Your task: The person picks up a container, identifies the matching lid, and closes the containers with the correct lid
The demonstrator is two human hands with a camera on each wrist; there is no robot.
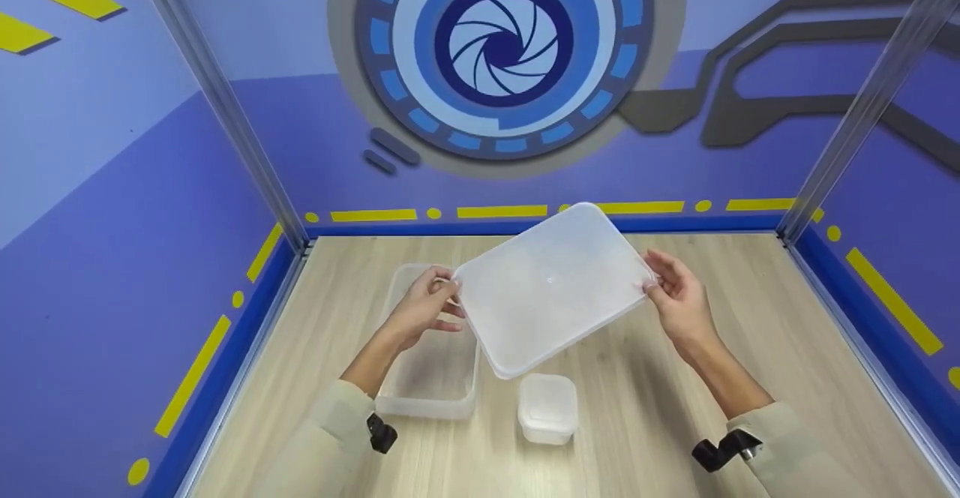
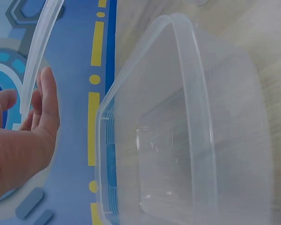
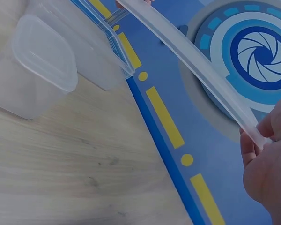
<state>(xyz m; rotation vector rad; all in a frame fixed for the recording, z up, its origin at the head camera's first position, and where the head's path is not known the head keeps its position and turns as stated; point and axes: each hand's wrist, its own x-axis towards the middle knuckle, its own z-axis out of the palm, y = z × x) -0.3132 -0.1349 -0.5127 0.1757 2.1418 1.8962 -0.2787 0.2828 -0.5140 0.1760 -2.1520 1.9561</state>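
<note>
A large translucent rectangular lid (image 1: 551, 288) is held in the air, tilted, between both hands. My left hand (image 1: 424, 307) pinches its left edge between thumb and fingers, and my right hand (image 1: 681, 299) pinches the right edge. Below the left hand, a large clear rectangular container (image 1: 431, 370) stands uncovered on the table; its inside shows in the left wrist view. A small translucent square container (image 1: 547, 408) with its lid on stands to the right of the large one, under the lid's near corner. In the right wrist view the lid (image 3: 192, 61) appears nearly edge-on.
The wooden tabletop (image 1: 750, 318) is bounded by a patterned blue back wall (image 1: 300, 145) and side walls. Metal rails (image 1: 217, 93) run along the corners. A black wrist mount (image 1: 381, 433) sits on the left sleeve, another (image 1: 724, 451) on the right.
</note>
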